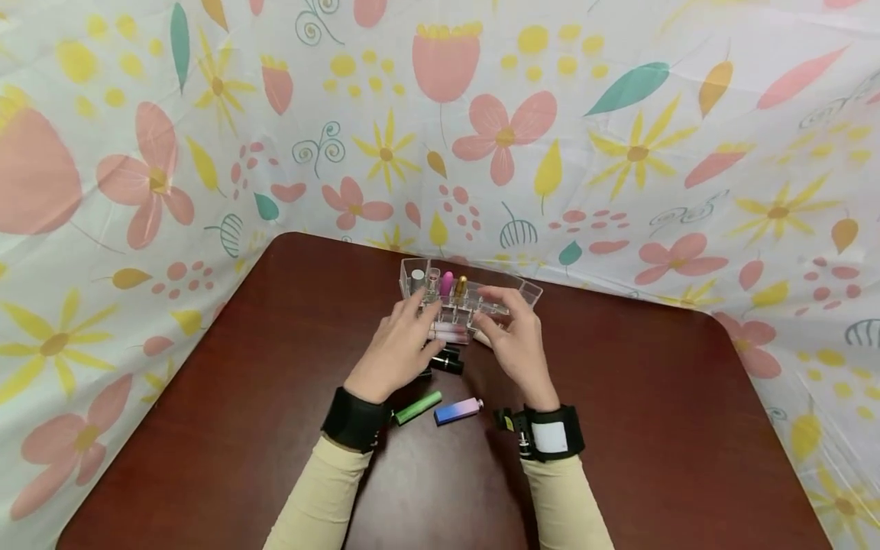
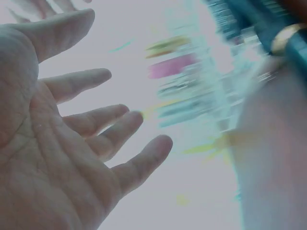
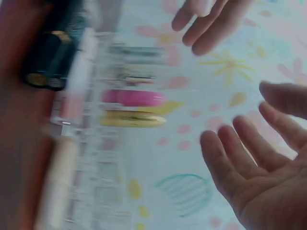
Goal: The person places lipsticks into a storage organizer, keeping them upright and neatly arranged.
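Note:
A clear lipstick organizer (image 1: 531, 293) stands at the back of the table. Upright in its rear row are a grey-capped tube (image 1: 417, 281), a clear-capped tube (image 1: 433, 276), a magenta lipstick (image 1: 447, 283) and a gold lipstick (image 3: 132, 119). My left hand (image 1: 397, 347) is over the organizer's front left, fingers spread and nothing in them. At its front right hovers my right hand (image 1: 520, 344), fingers loosely bent and empty in the right wrist view. Between the hands, pink lip gloss tubes (image 1: 450, 334) lie along the organizer's front, with a pale tube (image 3: 57, 177) beside them.
Black lipstick tubes (image 1: 448, 364) lie just in front, partly hidden by the left hand. Nearer me are a green tube (image 1: 418, 408) and a blue-to-pink tube (image 1: 458, 411) on the brown table (image 1: 639, 420). A flowered curtain (image 1: 605, 252) hangs close behind the organizer.

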Tool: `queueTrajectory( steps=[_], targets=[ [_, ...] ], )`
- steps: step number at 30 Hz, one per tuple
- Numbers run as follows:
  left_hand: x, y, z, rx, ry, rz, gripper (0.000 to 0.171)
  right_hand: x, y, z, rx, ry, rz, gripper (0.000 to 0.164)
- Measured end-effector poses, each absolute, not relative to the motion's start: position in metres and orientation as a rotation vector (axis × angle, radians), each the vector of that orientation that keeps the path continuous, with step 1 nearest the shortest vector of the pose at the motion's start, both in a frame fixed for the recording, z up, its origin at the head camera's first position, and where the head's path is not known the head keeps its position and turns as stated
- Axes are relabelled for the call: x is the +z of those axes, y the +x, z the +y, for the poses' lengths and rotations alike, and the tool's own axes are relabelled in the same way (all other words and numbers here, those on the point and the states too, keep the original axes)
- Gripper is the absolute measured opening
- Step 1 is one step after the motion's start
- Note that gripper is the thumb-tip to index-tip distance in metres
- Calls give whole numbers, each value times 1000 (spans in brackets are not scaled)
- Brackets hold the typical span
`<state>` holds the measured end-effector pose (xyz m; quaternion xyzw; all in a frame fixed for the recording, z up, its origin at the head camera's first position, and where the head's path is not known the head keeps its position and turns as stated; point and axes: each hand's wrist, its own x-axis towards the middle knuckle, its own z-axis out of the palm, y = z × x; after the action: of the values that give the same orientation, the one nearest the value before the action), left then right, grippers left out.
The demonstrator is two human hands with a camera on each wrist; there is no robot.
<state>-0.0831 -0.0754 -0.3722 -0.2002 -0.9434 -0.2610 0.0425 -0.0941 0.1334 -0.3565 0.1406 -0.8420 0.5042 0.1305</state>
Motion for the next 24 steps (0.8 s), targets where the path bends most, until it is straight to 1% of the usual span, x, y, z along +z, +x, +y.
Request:
queueTrajectory(
  steps=[6,13,19,24],
  targets=[
    [-332,-63,-89,-733,-613,-2765,60,-334,-72,141,1390,537,-2560,34],
    [-306,-39,-99,-616,-585,-2844,58,-323,-64,145,1282,779,-2692,38],
    [-304,-21,-86,-466,-590,-3034,49,-318,-57,149,1145,957,-2848,44],
    [-320,-15,-59,-342,-633,-3155,48,-329,-55,148,939,1039,-2966,34]
  ],
)
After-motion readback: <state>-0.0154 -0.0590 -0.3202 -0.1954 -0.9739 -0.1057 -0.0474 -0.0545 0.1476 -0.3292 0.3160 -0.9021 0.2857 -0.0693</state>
